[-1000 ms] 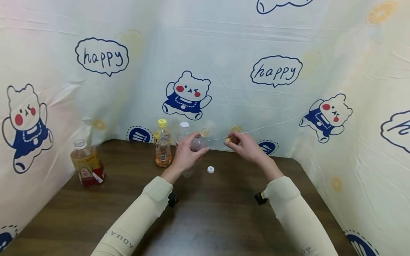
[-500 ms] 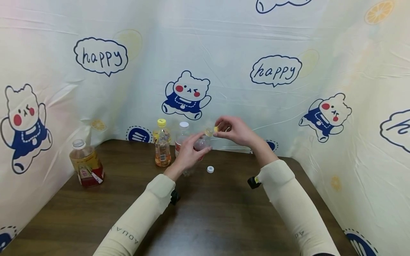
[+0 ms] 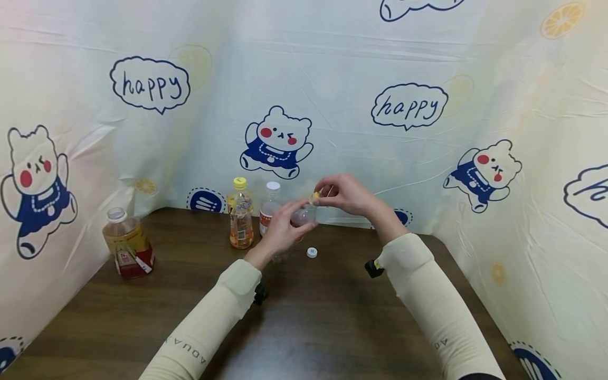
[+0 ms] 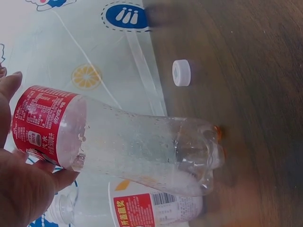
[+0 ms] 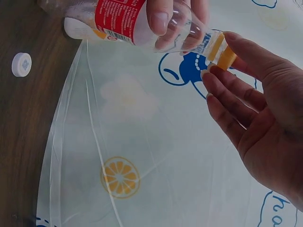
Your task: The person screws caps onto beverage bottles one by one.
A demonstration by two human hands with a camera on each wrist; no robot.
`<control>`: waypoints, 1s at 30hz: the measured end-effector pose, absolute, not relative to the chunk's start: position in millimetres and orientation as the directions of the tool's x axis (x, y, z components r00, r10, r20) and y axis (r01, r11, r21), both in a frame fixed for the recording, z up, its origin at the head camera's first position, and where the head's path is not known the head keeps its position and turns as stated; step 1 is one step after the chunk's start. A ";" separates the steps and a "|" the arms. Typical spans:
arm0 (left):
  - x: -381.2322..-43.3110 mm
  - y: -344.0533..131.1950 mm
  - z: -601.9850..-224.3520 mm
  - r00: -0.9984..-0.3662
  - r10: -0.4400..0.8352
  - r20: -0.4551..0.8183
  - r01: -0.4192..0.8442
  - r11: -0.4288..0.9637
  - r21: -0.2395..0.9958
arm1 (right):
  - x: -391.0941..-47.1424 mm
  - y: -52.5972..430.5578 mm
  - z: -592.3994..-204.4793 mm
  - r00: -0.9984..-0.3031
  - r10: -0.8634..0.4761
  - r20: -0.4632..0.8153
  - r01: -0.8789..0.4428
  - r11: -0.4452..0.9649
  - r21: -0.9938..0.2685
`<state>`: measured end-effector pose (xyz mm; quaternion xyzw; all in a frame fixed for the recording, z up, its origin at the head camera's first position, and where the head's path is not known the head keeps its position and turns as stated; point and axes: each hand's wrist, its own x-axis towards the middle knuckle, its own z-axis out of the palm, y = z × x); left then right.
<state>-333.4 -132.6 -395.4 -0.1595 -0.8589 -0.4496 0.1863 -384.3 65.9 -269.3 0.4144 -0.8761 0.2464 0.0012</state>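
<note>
In the head view my left hand (image 3: 282, 229) grips a clear plastic soda bottle (image 4: 132, 142) with a red label, high on its body. The bottle's mouth points up, and its base shows low in the left wrist view's scene, near the tabletop. My right hand (image 3: 348, 196) pinches a yellow bottle cap (image 5: 227, 57) between thumb and index finger. That cap sits at the bottle's mouth, just beyond a yellow ring on the neck; whether it is threaded on I cannot tell. The other right fingers are loosely extended. A loose white cap (image 3: 312, 253) lies on the table nearby.
Behind the left hand stand a yellow-capped bottle (image 3: 241, 221) with orange liquid and a white-capped bottle (image 3: 272, 198). An uncapped wide bottle (image 3: 129, 245) of reddish drink is at the left. A printed curtain (image 3: 332, 68) encloses the dark wooden table (image 3: 313, 327).
My right hand has moved left, bringing the yellow cap from apart to the bottle's mouth. The left hand and its bottle have shifted slightly right.
</note>
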 end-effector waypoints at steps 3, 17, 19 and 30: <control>-333.3 -131.5 -395.7 -0.882 0.111 0.458 0.439 0.547 0.713 | -383.9 66.6 -267.9 -0.647 -0.734 0.207 -0.736 0.531 -0.419; -333.5 -129.2 -397.7 -0.874 0.123 0.470 0.452 0.560 0.694 | -382.6 63.9 -266.1 -0.663 -0.721 0.199 -0.742 0.601 -0.296; -333.4 -129.3 -397.7 -0.881 0.116 0.459 0.438 0.566 0.698 | -382.6 62.7 -267.4 -0.670 -0.715 0.199 -0.738 0.613 -0.284; -335.4 -131.4 -398.4 -0.883 0.133 0.450 0.447 0.530 0.721 | -376.2 63.1 -265.8 -0.647 -0.733 0.208 -0.752 0.571 -0.329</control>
